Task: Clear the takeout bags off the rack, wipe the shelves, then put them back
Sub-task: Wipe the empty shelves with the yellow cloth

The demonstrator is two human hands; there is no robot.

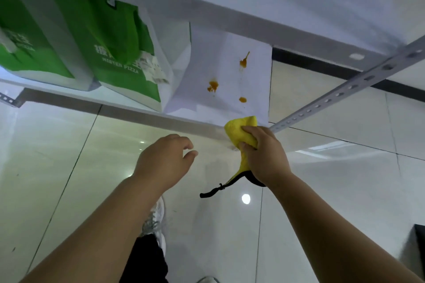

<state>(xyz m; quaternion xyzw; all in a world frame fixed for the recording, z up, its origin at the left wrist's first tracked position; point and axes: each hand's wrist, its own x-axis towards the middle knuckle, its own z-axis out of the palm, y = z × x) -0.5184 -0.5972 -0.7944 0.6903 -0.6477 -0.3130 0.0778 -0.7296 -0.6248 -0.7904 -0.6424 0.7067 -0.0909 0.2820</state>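
Wiping step was in hand: right hand (264,151) gripped bunched yellow cloth (241,130) at shelf (255,76) front edge. Orange stains (212,86) lay just beyond its fingers. Green takeout bags (115,37) stood up-left of left hand (164,158), which was loosely open and empty. Next move likely called for pushing cloth forward over stains.

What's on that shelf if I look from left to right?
A green bag, a second green bag, orange splotches, then the rack's metal post.
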